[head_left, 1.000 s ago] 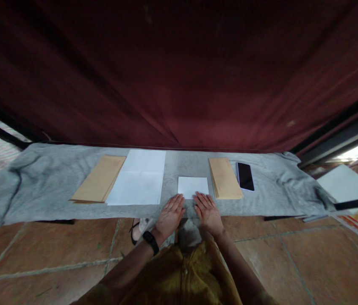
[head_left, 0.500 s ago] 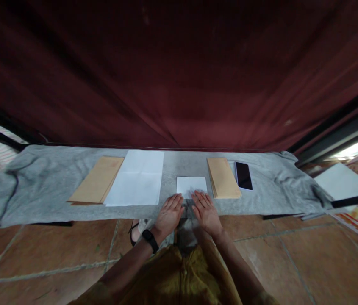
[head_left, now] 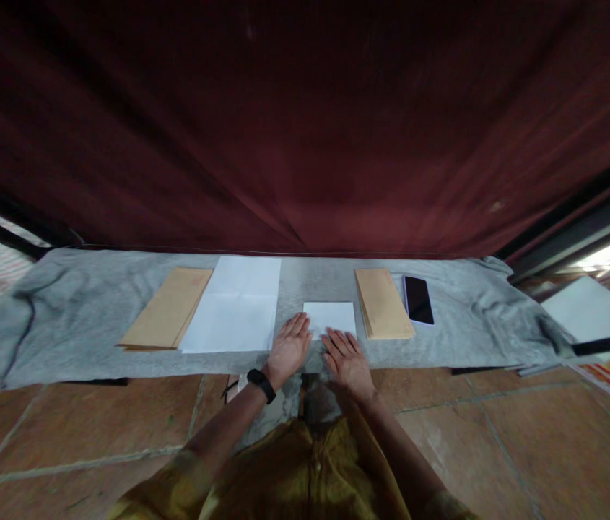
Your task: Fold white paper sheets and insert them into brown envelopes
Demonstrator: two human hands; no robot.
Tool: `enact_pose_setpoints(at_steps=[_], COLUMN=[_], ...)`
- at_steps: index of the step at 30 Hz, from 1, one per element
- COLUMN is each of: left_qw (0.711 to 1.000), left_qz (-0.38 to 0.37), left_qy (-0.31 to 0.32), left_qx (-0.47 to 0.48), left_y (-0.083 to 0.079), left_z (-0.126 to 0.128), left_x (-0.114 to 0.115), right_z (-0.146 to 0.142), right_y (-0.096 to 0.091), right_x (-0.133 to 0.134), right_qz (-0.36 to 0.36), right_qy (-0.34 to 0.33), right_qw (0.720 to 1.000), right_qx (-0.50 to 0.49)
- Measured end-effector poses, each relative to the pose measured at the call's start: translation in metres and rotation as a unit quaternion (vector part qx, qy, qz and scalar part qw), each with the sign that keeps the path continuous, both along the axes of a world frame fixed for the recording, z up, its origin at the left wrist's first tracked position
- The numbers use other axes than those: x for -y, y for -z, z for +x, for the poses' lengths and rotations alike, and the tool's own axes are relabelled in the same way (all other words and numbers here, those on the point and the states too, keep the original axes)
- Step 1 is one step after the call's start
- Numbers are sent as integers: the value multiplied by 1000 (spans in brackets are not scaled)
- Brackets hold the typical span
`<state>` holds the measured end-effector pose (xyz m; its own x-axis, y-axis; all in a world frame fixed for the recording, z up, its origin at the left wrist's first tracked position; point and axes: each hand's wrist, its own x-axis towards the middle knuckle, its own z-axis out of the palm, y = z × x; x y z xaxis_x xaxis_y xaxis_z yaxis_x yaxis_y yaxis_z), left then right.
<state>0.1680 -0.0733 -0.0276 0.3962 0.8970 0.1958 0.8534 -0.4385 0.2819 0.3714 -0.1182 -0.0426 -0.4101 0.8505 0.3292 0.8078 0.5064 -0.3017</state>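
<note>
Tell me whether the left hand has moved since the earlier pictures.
Yes, the left hand has moved forward, toward the red curtain, judged against the phone.

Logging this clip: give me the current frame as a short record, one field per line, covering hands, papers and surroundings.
Left hand: flat, fingers over left edge of small white paper; black band on wrist
Right hand: flat, fingers over the paper's near edge
Left side: brown paper stack, large white paper beside it
Right side: second brown stack, then phone, screen dark
Surface: grey cloth
Backdrop: dark red fabric
Floor: brown tiles
</note>
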Motion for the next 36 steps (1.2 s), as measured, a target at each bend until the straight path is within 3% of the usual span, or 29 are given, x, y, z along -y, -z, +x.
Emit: enact_pose_setpoints(at_steps=[13, 18, 26, 36], left_qw=[998, 998, 994, 987], left_qz=[5, 31, 57, 55], left_qy=[-17, -7, 66, 129], left_qx=[-66, -54, -63, -74], left_y=[-1, 6, 8, 18], left_z=[8, 8, 2, -4], left_x=[-35, -19, 21, 24], right_z=[-3, -3, -3, -16], right_y=[1, 4, 3, -2], right_x=[0, 0, 1, -9], right_qz=[19, 23, 3, -13], right_qy=[17, 15, 13, 13], right_qw=[1000, 1000, 1000, 1000], right_qx=[15, 9, 7, 24])
